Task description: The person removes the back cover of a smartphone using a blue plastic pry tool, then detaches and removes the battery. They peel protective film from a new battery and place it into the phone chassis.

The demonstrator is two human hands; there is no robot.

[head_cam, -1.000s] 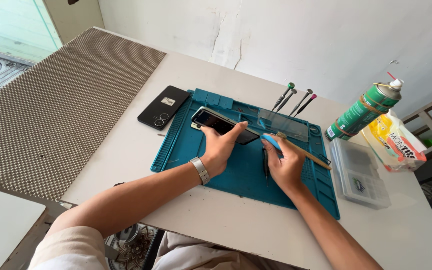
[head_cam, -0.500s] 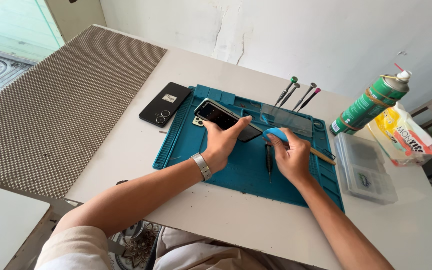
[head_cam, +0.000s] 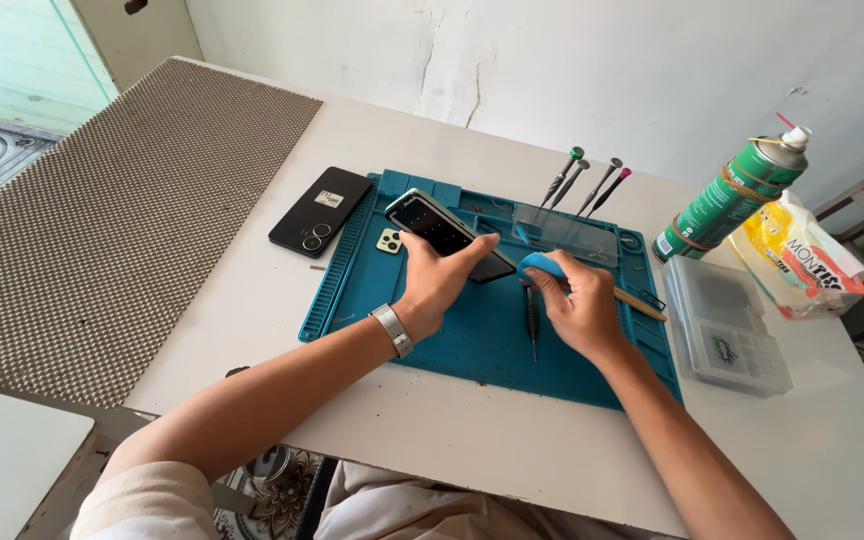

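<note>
The left hand grips a dark phone, tilted up off the blue mat. The right hand pinches a blue pick just beside the phone's near end. A screwdriver lies between the hands; another black phone rests left of the mat.

Upright screwdrivers, spray can behind mat

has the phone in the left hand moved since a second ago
Yes. The phone in the left hand now tilts up off the blue mat, nearer its left edge.
</note>
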